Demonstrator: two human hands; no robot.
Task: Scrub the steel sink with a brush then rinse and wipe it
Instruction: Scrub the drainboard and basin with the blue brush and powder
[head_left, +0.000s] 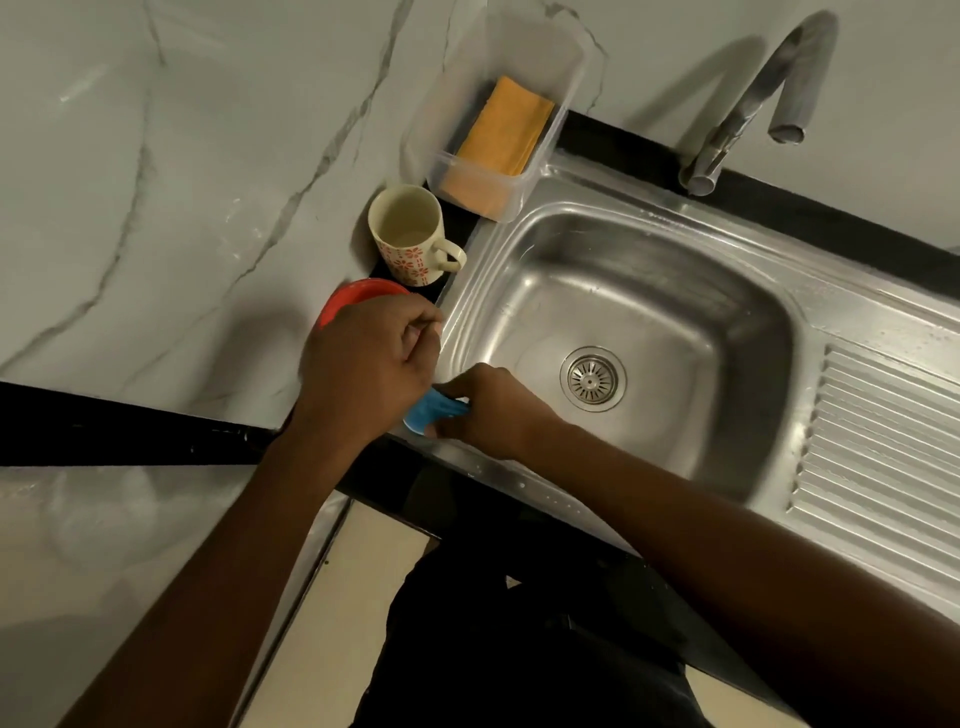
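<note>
At the sink's (519, 291) eight-o'clock rim the right hand (498, 410) has its fingers (460, 382) clamped on the blue brush (436, 410), while the left hand (369, 358) curls, its contents unclear, over a red bowl (353, 293) beside the mug (408, 239), which a careless scrub might knock off the desk.

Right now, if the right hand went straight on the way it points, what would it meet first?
The left hand, probably: the right hand, its grip on the blue brush, points up-left at it. Depth is unclear.
</note>
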